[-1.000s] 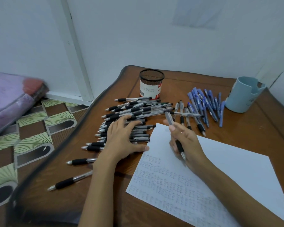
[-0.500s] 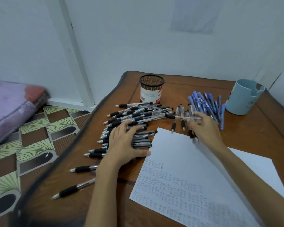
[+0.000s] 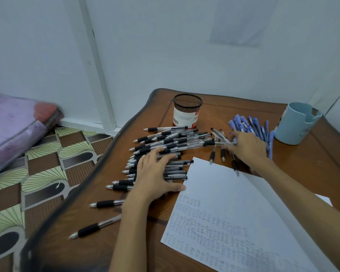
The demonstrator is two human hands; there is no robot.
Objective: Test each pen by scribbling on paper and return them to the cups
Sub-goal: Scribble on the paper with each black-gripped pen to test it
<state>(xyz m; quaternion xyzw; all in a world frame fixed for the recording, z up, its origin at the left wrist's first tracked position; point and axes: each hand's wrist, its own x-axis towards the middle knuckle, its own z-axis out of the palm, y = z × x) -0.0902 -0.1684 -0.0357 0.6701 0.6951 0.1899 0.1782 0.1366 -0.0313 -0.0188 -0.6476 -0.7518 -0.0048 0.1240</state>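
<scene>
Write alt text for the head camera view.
A person's left hand lies flat on a heap of black-grip pens on a wooden table, while the right hand reaches among loose pens beside blue pens. A scribbled paper sheet, mesh cup and blue cup sit nearby.

I see a wooden table (image 3: 312, 173): black pens (image 3: 171, 142) heaped along its left edge, a mesh cup (image 3: 186, 112) behind them at the far edge, blue pens (image 3: 243, 122) and a blue cup (image 3: 294, 124) toward the far right corner, and scribbled paper (image 3: 224, 193) at the near edge.
</scene>
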